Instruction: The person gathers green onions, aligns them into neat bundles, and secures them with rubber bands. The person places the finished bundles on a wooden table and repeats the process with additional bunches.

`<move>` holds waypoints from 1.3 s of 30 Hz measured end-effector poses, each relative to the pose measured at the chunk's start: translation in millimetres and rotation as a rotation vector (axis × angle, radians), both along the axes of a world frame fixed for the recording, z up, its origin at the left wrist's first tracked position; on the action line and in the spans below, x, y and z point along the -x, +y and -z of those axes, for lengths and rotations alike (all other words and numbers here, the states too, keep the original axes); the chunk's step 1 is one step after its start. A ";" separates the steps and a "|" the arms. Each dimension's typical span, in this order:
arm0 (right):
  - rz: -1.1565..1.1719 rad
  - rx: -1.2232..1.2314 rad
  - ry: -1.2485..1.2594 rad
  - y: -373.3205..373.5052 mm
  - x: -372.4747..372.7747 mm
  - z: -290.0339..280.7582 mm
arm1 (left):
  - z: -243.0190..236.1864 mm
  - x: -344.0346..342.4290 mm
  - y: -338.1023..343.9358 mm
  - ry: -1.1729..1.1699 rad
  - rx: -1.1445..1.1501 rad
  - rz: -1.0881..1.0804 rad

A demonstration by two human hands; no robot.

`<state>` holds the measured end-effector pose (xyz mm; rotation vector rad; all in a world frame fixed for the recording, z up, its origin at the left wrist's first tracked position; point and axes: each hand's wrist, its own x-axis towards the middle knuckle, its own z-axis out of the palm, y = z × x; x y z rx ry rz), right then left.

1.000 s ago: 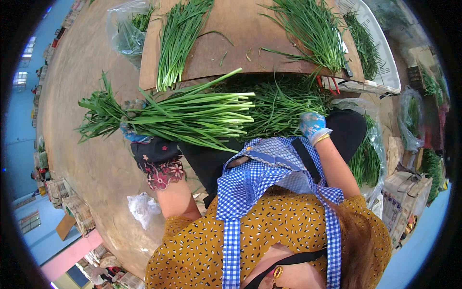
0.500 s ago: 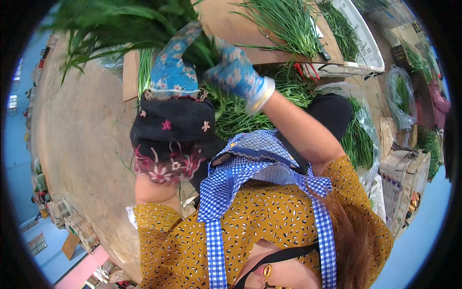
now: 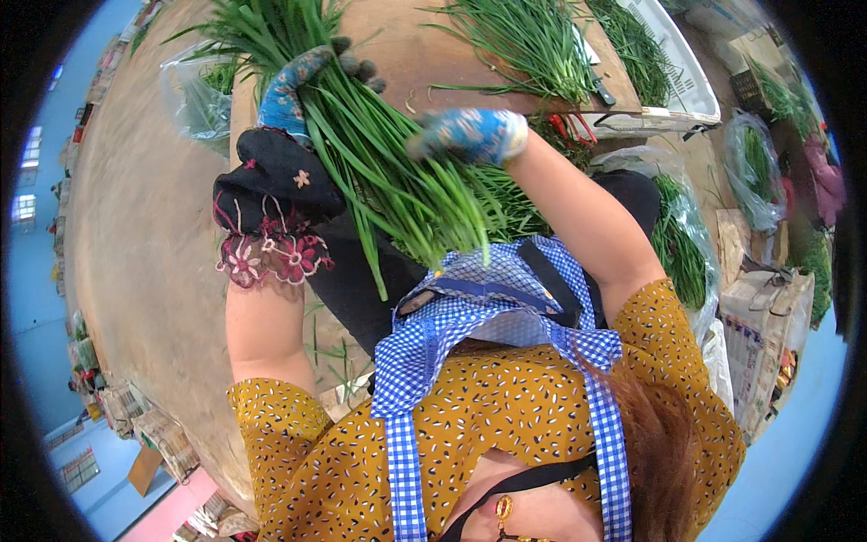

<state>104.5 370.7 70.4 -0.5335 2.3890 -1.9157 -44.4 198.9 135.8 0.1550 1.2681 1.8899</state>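
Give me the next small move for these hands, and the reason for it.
Probably close the right hand around the lower stems to gather them. The left hand grips the bunch higher up, while the stem ends fan out unevenly near the apron. The right hand is blurred but right beside those stems.

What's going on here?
A person in floral gloves is handling long green stalks. The left hand grips a bunch of stalks, its lower ends hanging over the lap. The right hand, blurred, is at the bunch's side; contact is unclear. Ahead, a second bunch lies on the wooden board, with a black-handled knife beside it. More greens sit in a white crate to the right.
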 end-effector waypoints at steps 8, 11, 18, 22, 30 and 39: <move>0.147 -0.243 -0.624 -4.4 -87.8 32.7 | 6.8 74.4 -47.8 0.005 -0.039 -0.372; 0.526 -0.184 -0.323 -16.4 -89.2 7.4 | 7.3 81.7 -53.1 0.038 0.040 -0.455; 0.678 -0.572 0.246 -75.1 -7.8 -45.5 | 0.7 85.9 -34.0 0.039 0.140 -0.397; 0.699 0.224 -0.238 -61.6 -16.1 -23.2 | 0.7 97.4 -39.2 0.043 0.109 -0.337; 0.166 -1.022 -0.313 10.1 -127.6 22.9 | 15.2 114.5 -51.0 -0.021 0.029 -0.511; 0.910 -0.925 0.590 -51.9 -13.2 -14.4 | -0.9 98.0 -25.4 -0.032 -0.044 -0.280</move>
